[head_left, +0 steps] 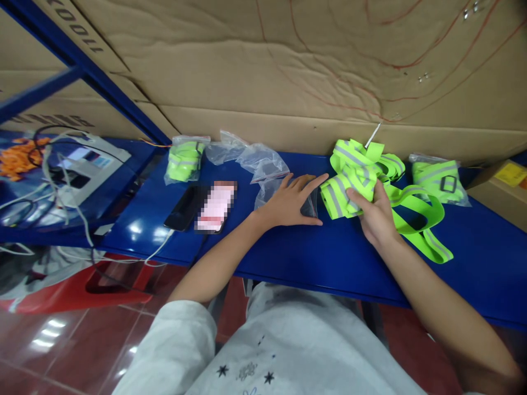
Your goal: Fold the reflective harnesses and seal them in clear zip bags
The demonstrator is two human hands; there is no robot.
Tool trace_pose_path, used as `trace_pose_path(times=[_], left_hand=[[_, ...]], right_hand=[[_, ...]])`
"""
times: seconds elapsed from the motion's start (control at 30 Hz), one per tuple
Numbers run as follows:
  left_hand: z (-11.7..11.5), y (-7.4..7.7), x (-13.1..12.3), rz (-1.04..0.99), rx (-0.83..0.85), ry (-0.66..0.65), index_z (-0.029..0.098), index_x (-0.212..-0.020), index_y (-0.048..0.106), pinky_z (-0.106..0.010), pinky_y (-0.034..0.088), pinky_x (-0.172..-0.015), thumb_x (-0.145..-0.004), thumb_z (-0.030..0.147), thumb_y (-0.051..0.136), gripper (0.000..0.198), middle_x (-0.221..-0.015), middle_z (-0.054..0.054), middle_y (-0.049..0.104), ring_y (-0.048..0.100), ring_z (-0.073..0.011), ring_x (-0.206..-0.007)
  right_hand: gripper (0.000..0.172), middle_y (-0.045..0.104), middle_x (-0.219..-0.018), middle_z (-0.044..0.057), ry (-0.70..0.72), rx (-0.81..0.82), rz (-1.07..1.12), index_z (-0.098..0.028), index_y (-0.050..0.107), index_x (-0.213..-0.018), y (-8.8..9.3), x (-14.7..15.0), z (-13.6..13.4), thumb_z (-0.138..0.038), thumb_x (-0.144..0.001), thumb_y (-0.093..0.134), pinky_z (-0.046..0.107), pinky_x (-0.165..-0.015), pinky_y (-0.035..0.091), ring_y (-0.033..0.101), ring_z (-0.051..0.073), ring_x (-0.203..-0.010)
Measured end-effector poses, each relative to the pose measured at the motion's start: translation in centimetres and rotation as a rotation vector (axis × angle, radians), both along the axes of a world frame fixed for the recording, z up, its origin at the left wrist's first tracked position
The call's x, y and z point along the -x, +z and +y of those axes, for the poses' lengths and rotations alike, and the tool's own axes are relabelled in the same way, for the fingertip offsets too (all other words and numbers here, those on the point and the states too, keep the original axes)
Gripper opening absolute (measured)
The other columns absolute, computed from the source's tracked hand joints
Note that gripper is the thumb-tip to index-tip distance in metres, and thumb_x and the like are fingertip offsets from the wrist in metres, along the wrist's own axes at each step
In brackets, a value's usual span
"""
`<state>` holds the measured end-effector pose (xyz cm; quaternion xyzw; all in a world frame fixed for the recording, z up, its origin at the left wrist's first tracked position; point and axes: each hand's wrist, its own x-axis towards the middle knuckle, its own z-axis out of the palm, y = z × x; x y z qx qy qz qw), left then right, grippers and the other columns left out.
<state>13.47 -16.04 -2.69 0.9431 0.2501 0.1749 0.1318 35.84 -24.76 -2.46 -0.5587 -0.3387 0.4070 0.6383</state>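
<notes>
The right hand (375, 215) pinches the folded reflective strap (346, 189), three o'clock from the left hand (290, 202), spread over a plastic bag (309, 207).

The left hand (290, 206) covered part of a clear plastic zip bag (312, 207) on the blue, glossy bench (349, 269), while a folded bundle of neon yellow-green webbing with silver reflective stripes (345, 189) hid most of the fingers of the right hand (375, 215). A heap of bright orange pieces (20, 159) was cut off by the left edge and too blurred to identify, and a brown cardboard box (498, 192) ran past the right edge, the print on its yellow label (511, 174) too small to read. Pixelation masked the pinkish, lit screen of a slim phone (216, 208).
</notes>
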Motion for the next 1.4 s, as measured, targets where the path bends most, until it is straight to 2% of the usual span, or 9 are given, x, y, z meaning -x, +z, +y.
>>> trace_pose_path(times=[0.13,0.23,0.33,0.47,0.7,0.77,0.97,1.17,1.4], left_hand=[[-0.3,0.0,-0.3,-0.133,0.011,-0.012,0.023,-0.169,0.015,-0.056,0.030,-0.127,-0.080,0.080,0.070,0.119,-0.163,-0.018,0.045,0.047,-0.0354,-0.149],[-0.7,-0.2,-0.7,-0.183,-0.014,-0.004,0.021,-0.168,0.017,-0.054,0.033,-0.125,-0.078,0.081,0.071,0.120,-0.163,-0.019,0.045,0.048,-0.0358,-0.148],[-0.9,-0.6,-1.0,-0.174,-0.035,0.002,0.021,-0.168,0.017,-0.056,0.031,-0.125,-0.078,0.083,0.068,0.121,-0.163,-0.021,0.045,0.046,-0.0365,-0.150],[-1.1,-1.1,-1.2,-0.122,-0.054,-0.030,0.021,-0.168,0.020,-0.060,0.031,-0.124,-0.078,0.084,0.067,0.119,-0.161,-0.021,0.046,0.046,-0.0387,-0.149],[-1.6,-1.3,-1.8,-0.144,-0.032,-0.011,0.022,-0.167,0.022,-0.057,0.038,-0.120,-0.086,0.073,0.068,0.106,-0.158,-0.021,0.048,0.049,-0.0380,-0.146],[-1.6,-1.0,-1.6,-0.111,0.006,-0.033,0.025,-0.168,0.020,-0.059,0.038,-0.121,-0.083,0.073,0.072,0.110,-0.158,-0.022,0.047,0.048,-0.0393,-0.148],[-1.1,0.1,-0.2,-0.009,0.088,-0.135,0.032,-0.170,-0.004,-0.063,0.030,-0.128,-0.071,0.058,0.091,0.139,-0.177,-0.022,0.009,0.017,-0.0412,-0.165],[-1.1,-0.6,-0.7,-0.004,0.034,-0.065,0.024,-0.170,0.005,-0.058,0.040,-0.123,-0.077,0.055,0.087,0.127,-0.164,-0.024,0.039,0.043,-0.0401,-0.152],[-1.8,-1.5,-2.1,-0.048,-0.075,-0.001,0.021,-0.167,0.016,-0.059,0.045,-0.116,-0.080,0.065,0.079,0.116,-0.157,-0.028,0.042,0.048,-0.0440,-0.146]], right_hand=[[0.060,0.069,-0.138,0.003,0.025,0.042,0.182,-0.031,0.061,-0.121,1.1,0.4,-0.1,-0.042,-0.070,0.091,0.052,-0.104,0.063,0.068,0.031,-0.127],[0.063,0.071,-0.132,0.003,0.005,0.040,0.164,-0.030,0.059,-0.119,0.5,0.7,0.0,-0.040,-0.067,0.093,0.051,-0.107,0.061,0.070,0.029,-0.123],[0.065,0.071,-0.124,0.002,-0.013,-0.007,0.040,-0.030,0.056,-0.119,-0.7,0.8,0.1,-0.041,-0.067,0.093,0.051,-0.110,0.058,0.070,0.026,-0.117],[0.066,0.068,-0.120,0.004,0.036,-0.024,-0.276,-0.028,0.054,-0.122,-1.7,0.1,0.1,-0.044,-0.070,0.091,0.056,-0.110,0.055,0.068,0.028,-0.112],[0.059,0.062,-0.122,0.007,0.043,-0.101,-0.636,-0.025,0.052,-0.123,-0.9,0.4,-0.5,-0.045,-0.077,0.083,0.050,-0.106,0.053,0.062,0.027,-0.112],[0.057,0.061,-0.123,0.008,0.051,-0.117,-0.670,-0.026,0.052,-0.122,-0.8,0.8,-0.6,-0.046,-0.078,0.082,0.050,-0.109,0.051,0.061,0.028,-0.115],[0.064,0.063,-0.122,0.007,0.058,-0.037,-0.534,-0.027,0.050,-0.121,-1.4,0.9,-0.2,-0.051,-0.074,0.085,0.050,-0.106,0.053,0.063,0.027,-0.110],[0.068,0.064,-0.120,0.006,0.113,0.018,-0.332,-0.026,0.048,-0.121,-1.9,1.1,0.3,-0.052,-0.070,0.086,0.046,-0.098,0.058,0.066,0.025,-0.104],[0.067,0.063,-0.125,0.007,0.006,-0.018,-0.240,-0.028,0.044,-0.124,-2.6,2.3,0.2,-0.049,-0.074,0.083,0.048,-0.109,0.055,0.065,0.025,-0.117]])
